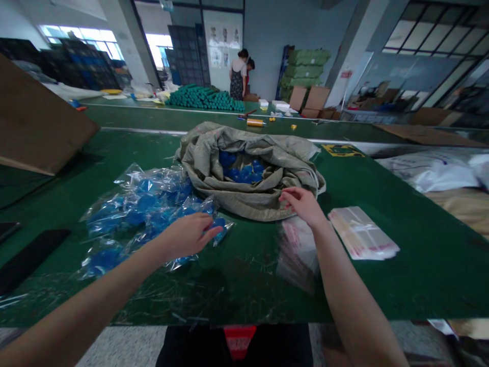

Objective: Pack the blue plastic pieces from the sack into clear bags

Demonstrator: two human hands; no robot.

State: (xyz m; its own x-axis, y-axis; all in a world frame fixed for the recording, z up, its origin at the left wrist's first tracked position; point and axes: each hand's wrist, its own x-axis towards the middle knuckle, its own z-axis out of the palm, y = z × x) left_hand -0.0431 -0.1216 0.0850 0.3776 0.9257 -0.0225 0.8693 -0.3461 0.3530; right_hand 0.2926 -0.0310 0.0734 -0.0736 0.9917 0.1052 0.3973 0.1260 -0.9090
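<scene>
My left hand (191, 235) is over the right side of a pile of clear plastic bags with blue pieces inside (147, 204). Its thumb stands apart from the fingers, and one bagged blue piece (220, 229) lies right at the fingertips. My right hand (301, 205) hovers at the front right rim of a grey woven sack (244, 201), fingers loosely bent and apart, holding nothing I can see. Loose round blue pieces (244, 173) lie inside the rolled-down sack. Below my right hand, flat clear bags (296, 250) are spread on the green table (244, 285), partly behind my forearm.
A banded stack of clear bags (362, 232) lies to the right. At left are a cardboard box (38, 117) and a dark flat object (32, 255). Beyond the sack lie a yellow tape roll (255, 123) and green rods (206, 98). Two people (239, 76) stand farther back.
</scene>
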